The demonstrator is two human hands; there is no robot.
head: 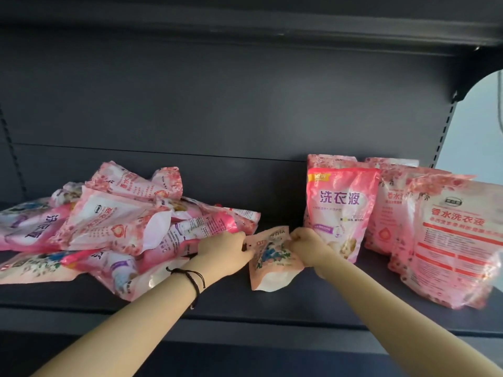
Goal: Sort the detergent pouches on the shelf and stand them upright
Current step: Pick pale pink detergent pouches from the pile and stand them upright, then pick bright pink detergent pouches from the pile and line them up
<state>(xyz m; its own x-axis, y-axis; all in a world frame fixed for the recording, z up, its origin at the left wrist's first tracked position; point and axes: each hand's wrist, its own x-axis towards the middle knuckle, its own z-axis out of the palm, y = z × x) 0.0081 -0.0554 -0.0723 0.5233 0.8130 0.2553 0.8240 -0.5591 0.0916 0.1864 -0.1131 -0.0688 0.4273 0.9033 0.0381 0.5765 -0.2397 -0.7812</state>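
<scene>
A small peach-pink pouch (272, 258) with a blue flower print stands on the dark shelf (245, 303) at the middle. My left hand (224, 251) pinches its left top edge and my right hand (306, 247) pinches its right top edge. To the left lies a loose pile of pink pouches (114, 227), flat and overlapping. To the right, several pink pouches stand upright: one with purple lettering (339, 210) just behind my right hand, and a large one with red text (454, 240) at the front right.
The shelf has a dark back panel (217, 104) and another shelf overhead (245, 20). A slotted upright (443, 131) closes the right side. Bare shelf floor shows in front of the held pouch and between it and the right group.
</scene>
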